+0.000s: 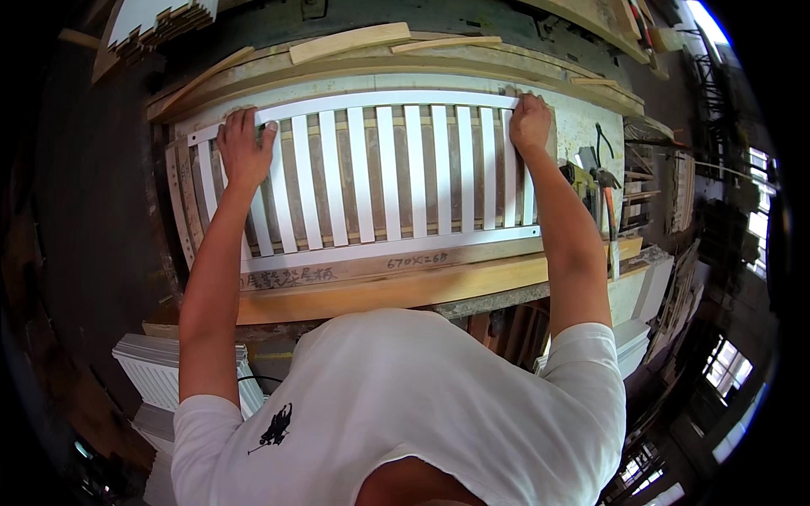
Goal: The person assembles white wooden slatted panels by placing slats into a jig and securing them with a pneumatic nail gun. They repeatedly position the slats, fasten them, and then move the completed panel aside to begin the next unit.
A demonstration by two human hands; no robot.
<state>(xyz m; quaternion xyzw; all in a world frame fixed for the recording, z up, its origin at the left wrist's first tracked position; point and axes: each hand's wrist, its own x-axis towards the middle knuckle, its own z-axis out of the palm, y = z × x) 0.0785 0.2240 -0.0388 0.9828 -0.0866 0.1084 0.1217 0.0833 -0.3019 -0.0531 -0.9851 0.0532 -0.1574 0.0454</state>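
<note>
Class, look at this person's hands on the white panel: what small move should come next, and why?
Perhaps press evenly along the far rail: the left hand and right hand are at it, one toward each end, so the panel could probably be steadied without twisting.

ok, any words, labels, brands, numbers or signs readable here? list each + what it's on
Locations only, wording not copied:
Handwritten characters: dark, on the wooden board along the near edge of the white slatted panel.
Handwritten number: same board, further right.
Black emblem: on the white shirt, no lettering legible.
Hammer: any marking too small to read.
</note>
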